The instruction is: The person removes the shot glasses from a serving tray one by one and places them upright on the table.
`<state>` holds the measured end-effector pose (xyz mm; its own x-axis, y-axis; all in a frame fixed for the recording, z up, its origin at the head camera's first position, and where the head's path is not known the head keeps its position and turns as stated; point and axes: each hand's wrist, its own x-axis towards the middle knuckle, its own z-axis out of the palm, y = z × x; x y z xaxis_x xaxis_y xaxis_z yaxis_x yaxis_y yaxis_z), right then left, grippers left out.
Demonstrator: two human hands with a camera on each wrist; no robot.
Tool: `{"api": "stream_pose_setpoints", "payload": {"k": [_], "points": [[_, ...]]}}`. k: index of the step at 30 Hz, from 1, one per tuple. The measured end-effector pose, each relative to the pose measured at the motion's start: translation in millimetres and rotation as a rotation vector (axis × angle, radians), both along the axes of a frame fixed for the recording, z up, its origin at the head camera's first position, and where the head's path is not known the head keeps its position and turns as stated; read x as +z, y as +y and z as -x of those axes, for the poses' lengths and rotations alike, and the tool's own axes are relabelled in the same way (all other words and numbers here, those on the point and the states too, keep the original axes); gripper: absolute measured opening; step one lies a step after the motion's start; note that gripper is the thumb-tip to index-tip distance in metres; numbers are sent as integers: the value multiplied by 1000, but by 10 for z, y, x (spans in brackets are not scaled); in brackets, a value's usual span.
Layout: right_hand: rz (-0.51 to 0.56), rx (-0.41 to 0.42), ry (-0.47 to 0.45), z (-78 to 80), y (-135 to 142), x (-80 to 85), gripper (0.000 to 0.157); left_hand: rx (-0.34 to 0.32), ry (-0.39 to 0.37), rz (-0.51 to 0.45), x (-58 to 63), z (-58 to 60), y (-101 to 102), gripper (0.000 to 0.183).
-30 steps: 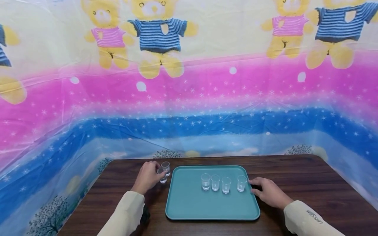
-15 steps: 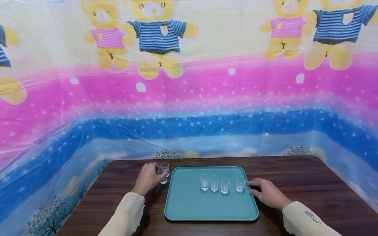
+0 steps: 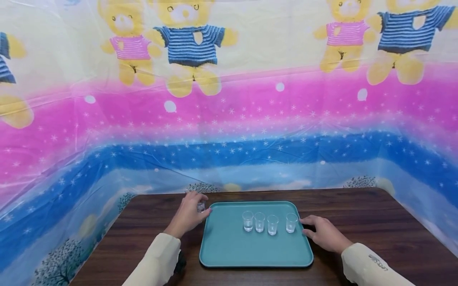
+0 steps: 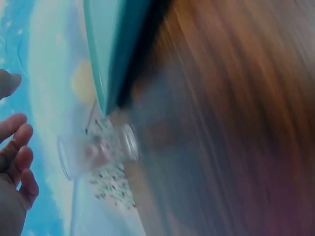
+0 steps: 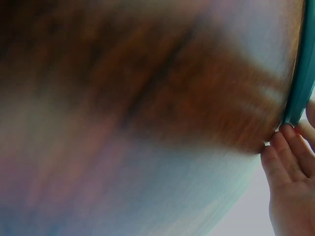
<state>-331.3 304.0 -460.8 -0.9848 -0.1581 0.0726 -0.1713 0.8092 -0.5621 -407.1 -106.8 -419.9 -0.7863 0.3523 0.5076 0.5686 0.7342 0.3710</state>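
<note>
My left hand [image 3: 187,212] is beside the tray's far left corner, thumb and fingers spread apart. Part of a small clear glass [image 3: 201,206] shows between them. In the left wrist view that glass [image 4: 93,152] appears on the table, with a gap between it and the fingertips [image 4: 24,132]. The second glass seen there earlier is not visible. My right hand [image 3: 323,233] touches the right edge of the teal tray [image 3: 229,252], its fingers fairly straight against the rim. On the tray several clear shot glasses [image 3: 259,222] stand upright in a row, the rightmost glass [image 3: 291,223] set apart.
A dark wooden table [image 3: 358,210] carries everything. Behind it hangs a bear-printed cloth [image 3: 250,155], close along the table's back edge. The row of glasses occupies the middle and right of the tray's far half.
My left hand has let go of the nearer glass, moved away from me and slightly right, and spread its fingers around the farther one. The right hand has stayed at the tray edge.
</note>
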Motion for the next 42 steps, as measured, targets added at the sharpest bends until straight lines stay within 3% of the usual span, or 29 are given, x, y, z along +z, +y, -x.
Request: {"api": "stream_pose_setpoints", "payload": {"k": [8, 20, 31, 42], "points": [[-11, -3, 9, 12, 3, -9, 38, -120, -3, 31, 37, -51, 240, 27], [10, 0, 7, 12, 22, -28, 39, -270, -58, 140, -59, -36, 579, 34], [24, 2, 0, -6, 19, 0, 38, -260, -183, 199, -59, -98, 822, 39], [35, -1, -5, 4, 22, -24, 38, -290, -187, 200, -26, -105, 866, 34]]}}
